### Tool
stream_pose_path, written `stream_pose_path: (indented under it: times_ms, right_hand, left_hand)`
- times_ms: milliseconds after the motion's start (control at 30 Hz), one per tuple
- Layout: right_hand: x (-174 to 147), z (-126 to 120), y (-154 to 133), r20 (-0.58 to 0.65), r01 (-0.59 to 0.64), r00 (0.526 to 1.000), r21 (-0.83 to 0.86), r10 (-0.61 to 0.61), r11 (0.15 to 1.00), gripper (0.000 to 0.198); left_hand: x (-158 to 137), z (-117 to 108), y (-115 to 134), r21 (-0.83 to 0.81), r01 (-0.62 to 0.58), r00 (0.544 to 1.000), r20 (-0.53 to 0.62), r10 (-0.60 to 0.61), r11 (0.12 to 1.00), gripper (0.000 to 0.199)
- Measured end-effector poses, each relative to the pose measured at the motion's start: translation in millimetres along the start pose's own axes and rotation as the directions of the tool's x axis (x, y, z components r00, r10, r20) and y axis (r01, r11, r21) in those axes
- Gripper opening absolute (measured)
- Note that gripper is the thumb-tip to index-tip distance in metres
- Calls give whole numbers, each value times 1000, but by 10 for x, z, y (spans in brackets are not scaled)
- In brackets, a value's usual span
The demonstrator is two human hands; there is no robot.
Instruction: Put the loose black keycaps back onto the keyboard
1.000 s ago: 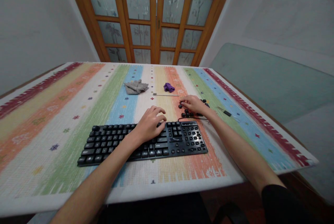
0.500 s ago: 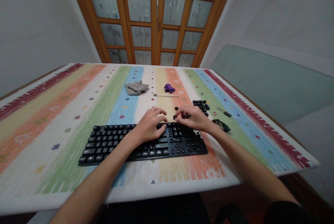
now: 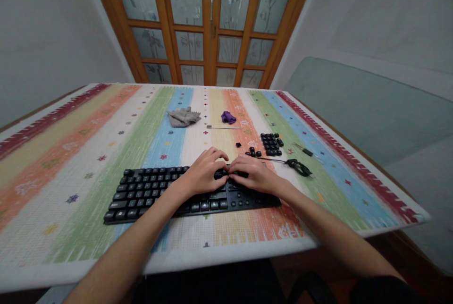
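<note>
A black keyboard (image 3: pixel 141 195) lies along the front of the table, several key spots bare on its right part. Over its upper right half, my left hand (image 3: pixel 202 173) curves its fingers, thumb and index apart, with nothing seen held. Its fingertips meet those of my right hand (image 3: pixel 255 174), which pinches at the keys there. The keycap seen in the right fingers a moment ago is hidden now. Behind the right hand lie a single keycap (image 3: pixel 238 145), a few loose keycaps (image 3: pixel 252 151) and a block of keycaps (image 3: pixel 271 143).
Further back are a grey cloth (image 3: pixel 184 117), a purple cloth (image 3: pixel 228 117) and a thin rod-like tool (image 3: pixel 224 128). To the right sit a coiled black cable (image 3: pixel 299 167) and a small tool with a dark handle (image 3: pixel 307 152). A striped cloth covers the table (image 3: pixel 88 190).
My right hand has moved left and down with the keycap, from behind the keyboard onto its keys beside the left fingertips. The left hand has stayed nearly in place.
</note>
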State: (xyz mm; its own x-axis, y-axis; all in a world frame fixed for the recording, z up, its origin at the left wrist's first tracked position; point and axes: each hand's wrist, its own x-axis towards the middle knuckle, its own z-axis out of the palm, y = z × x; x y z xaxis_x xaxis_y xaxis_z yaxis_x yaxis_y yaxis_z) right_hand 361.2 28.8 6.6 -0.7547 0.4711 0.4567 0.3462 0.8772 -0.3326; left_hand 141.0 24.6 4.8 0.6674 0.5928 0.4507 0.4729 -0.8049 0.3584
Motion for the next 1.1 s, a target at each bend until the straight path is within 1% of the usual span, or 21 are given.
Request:
stream_pose_path:
  times_ms: [100, 233, 367, 500, 667, 800, 1000, 1100]
  right_hand:
    - [-11, 0, -11, 18, 1, 1000, -25, -1, 1000, 12]
    - [-29, 15, -46, -2, -3, 1000, -45, 3, 999, 12]
    - [-21, 7, -90, 4, -43, 999, -74, 43, 996, 14]
    - [-21, -13, -86, -2, -83, 997, -45, 83, 996, 8]
    - [-45, 7, -68, 13, -117, 993, -6, 117, 993, 3]
    - [-37, 33, -61, -26, -138, 990, 4, 138, 990, 8]
    - [-32, 47, -25, -13, -146, 989, 27, 146, 989, 12]
    - [-32, 32, -10, 0, -144, 990, 50, 144, 988, 10]
  left_hand:
    - [1, 20, 3, -8, 0, 1000, 11, 0, 1000, 5]
    - [5, 18, 14, -7, 0, 1000, 17, 0, 1000, 6]
    - [13, 23, 32, -10, 13, 1000, 20, -13, 1000, 6]
    - [19, 68, 52, -14, 75, 997, 3, -75, 997, 3]
    - [26, 109, 51, -3, 116, 993, -8, -116, 993, 2]
    - [35, 108, 31, -17, 163, 987, 4, -163, 986, 5]
    - [37, 127, 63, 13, 152, 988, 19, -153, 988, 3]
    - [30, 130, 80, 34, 144, 989, 23, -145, 989, 4]
